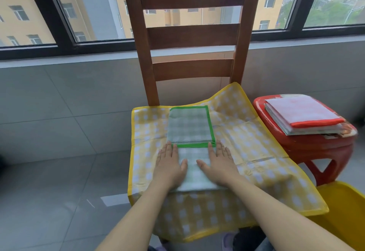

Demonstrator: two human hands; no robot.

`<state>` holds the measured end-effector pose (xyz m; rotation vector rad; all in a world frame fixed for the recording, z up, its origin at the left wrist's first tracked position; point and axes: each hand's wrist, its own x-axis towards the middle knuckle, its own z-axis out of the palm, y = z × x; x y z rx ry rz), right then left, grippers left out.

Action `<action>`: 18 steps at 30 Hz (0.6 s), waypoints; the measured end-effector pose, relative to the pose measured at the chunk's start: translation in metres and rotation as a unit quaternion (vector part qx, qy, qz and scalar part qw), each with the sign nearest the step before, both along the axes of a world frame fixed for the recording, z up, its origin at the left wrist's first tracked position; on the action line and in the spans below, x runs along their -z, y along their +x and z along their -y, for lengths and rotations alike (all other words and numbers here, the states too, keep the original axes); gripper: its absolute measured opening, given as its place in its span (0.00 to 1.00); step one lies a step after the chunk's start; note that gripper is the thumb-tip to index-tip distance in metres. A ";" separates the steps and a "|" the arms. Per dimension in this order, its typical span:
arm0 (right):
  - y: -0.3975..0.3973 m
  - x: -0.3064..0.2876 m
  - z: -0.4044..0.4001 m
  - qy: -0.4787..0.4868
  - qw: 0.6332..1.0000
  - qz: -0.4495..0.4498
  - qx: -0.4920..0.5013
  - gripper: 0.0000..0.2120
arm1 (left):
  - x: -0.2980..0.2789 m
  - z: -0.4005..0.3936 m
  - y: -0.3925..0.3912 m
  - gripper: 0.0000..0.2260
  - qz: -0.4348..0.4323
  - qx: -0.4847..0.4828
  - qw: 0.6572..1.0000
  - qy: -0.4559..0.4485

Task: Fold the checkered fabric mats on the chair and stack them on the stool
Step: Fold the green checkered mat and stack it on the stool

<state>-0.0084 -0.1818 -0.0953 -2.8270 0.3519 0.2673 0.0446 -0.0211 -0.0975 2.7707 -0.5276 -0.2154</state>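
Note:
A green-edged checkered mat [190, 126] lies folded into a narrow strip on the wooden chair [194, 33]. Under it a yellow checkered mat [248, 142] is spread open over the seat and hangs off the front. My left hand [170, 165] and my right hand [218, 164] press flat, fingers apart, on the near half of the green mat, one at each side edge. On the red stool [308, 146] to the right sits a stack of folded mats [302, 115], the top one edged in red.
A yellow plastic seat [343, 213] stands at the lower right, close to the chair's front corner. Grey tiled floor lies to the left. A window ledge and wall run behind the chair.

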 end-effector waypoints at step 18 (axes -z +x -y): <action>0.011 0.006 0.009 -0.029 0.999 0.019 -0.039 0.37 | -0.010 0.028 0.007 0.23 0.170 0.074 0.982 0.019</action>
